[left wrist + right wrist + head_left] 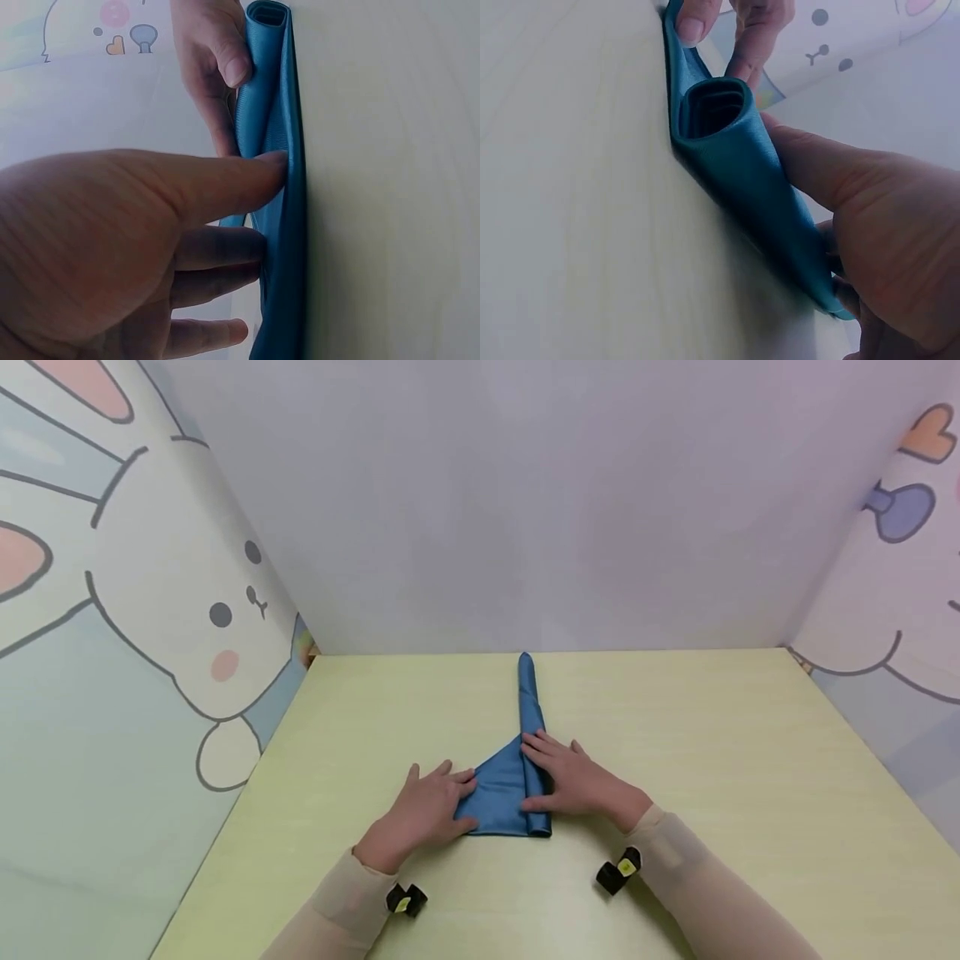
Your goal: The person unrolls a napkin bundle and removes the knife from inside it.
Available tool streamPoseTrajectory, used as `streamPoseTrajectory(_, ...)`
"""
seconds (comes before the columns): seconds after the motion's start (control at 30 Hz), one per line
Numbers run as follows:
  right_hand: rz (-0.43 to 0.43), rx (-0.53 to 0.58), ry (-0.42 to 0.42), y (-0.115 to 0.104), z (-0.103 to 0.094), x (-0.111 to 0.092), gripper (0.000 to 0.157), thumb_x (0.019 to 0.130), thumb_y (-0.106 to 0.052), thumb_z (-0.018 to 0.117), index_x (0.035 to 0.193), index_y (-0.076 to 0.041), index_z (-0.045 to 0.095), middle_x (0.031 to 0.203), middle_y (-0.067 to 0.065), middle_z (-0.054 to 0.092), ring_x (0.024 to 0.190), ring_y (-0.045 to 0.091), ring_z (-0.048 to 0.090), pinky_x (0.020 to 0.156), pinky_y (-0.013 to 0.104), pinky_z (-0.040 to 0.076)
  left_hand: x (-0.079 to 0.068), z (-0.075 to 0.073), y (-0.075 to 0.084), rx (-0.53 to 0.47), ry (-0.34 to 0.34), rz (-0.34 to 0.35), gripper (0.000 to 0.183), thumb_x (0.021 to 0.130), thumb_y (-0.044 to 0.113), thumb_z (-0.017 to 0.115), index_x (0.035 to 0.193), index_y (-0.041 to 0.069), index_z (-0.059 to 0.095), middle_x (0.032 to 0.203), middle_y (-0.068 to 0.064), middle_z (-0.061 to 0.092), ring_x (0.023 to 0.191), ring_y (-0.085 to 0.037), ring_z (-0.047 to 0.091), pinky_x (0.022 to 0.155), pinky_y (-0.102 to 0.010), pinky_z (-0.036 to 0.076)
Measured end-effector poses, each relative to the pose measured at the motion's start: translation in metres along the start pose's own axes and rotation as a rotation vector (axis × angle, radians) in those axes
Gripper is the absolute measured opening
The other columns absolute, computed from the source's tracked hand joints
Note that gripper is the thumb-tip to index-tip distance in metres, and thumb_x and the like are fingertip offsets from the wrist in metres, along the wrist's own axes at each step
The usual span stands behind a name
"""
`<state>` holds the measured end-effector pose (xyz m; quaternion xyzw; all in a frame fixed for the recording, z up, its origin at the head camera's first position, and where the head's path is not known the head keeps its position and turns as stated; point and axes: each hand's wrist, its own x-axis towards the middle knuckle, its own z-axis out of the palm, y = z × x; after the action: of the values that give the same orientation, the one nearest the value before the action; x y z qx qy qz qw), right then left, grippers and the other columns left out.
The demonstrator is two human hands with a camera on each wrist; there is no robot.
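A blue satin-like cloth (pixel 498 797) lies on the table, its right side wound into a long roll that narrows to a tip at the back. My left hand (pixel 427 806) rests on the left edge of the flat part, fingers fairly straight. The right hand (pixel 581 777) lies against the roll with extended fingers over its top and thumb near the front end. In the right wrist view the open end of the roll (pixel 761 180) shows several layers, with the right thumb against its side. The left wrist view has the left thumb (pixel 232 182) on the cloth's flat part.
The pale wooden table (pixel 712 735) meets a plain light wall (pixel 525 510) at the back. Side panels carry cartoon drawings, a rabbit (pixel 187 585) on the left among them. Small black wrist devices with yellow marks sit at both cuffs.
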<state>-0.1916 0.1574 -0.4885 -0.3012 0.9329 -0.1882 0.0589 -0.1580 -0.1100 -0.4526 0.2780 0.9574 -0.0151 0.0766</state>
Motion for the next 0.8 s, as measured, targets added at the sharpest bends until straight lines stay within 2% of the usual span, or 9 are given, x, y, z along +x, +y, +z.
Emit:
streamPoseTrajectory(0.3,0.044,0.002,-0.044,0.000,-0.010,-0.004,0.099,0.078,-0.068,0.064,0.152,-0.012,0.030,0.159,0.004,0.020,0.146,0.029,0.013,0.104,0.070,0.015,0.001,-0.001,-0.001,-0.013,-0.003,-0.001,0.063,0.087,0.052,0.065,0.139,0.019,0.055,0.146,0.006,0.046,0.137,-0.031,0.036,0.100,-0.069,0.027)
streamPoseTrajectory(0.8,0.050,0.036,-0.098,0.000,-0.022,-0.008,0.099,0.078,-0.057,0.072,0.151,-0.005,0.030,0.158,0.011,0.020,0.144,0.032,0.020,0.105,0.068,0.018,-0.001,-0.001,-0.002,-0.042,0.003,-0.005,0.061,0.087,0.049,0.066,0.138,0.018,0.056,0.145,0.006,0.047,0.137,-0.032,0.037,0.100,-0.069,0.026)
